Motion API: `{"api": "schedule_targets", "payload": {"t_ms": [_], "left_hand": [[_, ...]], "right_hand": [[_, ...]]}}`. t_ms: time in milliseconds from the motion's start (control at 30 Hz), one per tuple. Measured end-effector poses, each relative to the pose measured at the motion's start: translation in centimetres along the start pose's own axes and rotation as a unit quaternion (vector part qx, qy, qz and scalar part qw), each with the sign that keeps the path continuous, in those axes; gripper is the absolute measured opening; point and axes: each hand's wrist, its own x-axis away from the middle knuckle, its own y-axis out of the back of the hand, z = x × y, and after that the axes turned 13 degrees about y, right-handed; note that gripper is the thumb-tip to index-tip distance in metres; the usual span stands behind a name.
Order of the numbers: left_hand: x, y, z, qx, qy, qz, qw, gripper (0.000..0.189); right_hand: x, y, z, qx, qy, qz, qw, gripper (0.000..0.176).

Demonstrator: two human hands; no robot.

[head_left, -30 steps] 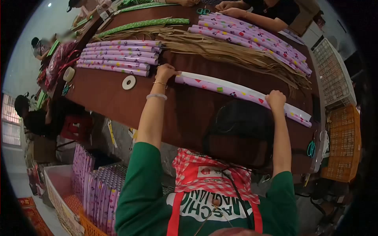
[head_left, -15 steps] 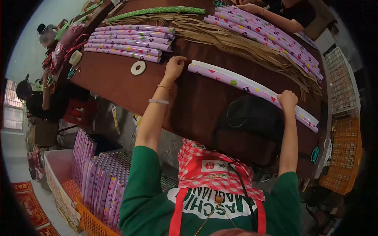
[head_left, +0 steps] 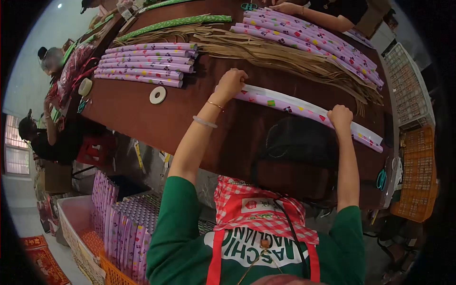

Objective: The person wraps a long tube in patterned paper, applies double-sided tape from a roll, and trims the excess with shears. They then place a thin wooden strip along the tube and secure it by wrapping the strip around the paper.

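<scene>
A long roll of lilac patterned wrapping paper lies slantwise on the brown tabletop, a white strip of its sheet showing along the far side. My left hand is closed over the roll near its left end, fingers curled down. Toward the right end my right hand presses on it in a fist. The undersides of both hands are hidden. Left of my left hand lie a stack of similar rolls and a white ring of tape.
Brown paper-like strips spread across the table beyond my hands. More lilac rolls lie behind them, near a co-worker's arm. Teal-handled scissors sit at the right edge. An orange basket with upright rolls stands lower left.
My left hand has moved right, from beside the roll's left end onto it. My right hand stays on the roll. The whole view has shifted slightly.
</scene>
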Motion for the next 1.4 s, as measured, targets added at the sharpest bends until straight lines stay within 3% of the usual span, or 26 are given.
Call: {"api": "schedule_targets", "payload": {"t_ms": [400,700,800,967,1400], "left_hand": [[-0.1,-0.2,-1.1,0.057,0.024,0.046,0.997,0.027],[-0.8,-0.1,-2.7,-0.053,-0.052,0.092,0.993,0.029],[-0.7,-0.3,-2.6,-0.066,-0.071,0.06,0.993,0.029],[-1.0,-0.6,-2.3,-0.078,-0.05,0.07,0.993,0.03],[-2.0,-0.5,-1.4,-0.087,0.029,0.063,0.994,0.037]], "right_hand": [[-0.2,-1.0,-0.2,0.026,0.006,-0.003,1.0,0.022],[-0.3,-0.7,0.0,0.026,-0.001,0.018,1.0,0.022],[-0.3,-1.3,-0.3,0.018,0.01,-0.001,1.0,0.022],[-0.6,-2.3,-0.6,0.032,0.024,-0.037,0.998,0.022],[-0.4,-1.7,-0.3,0.032,0.018,-0.027,0.999,0.022]]}}
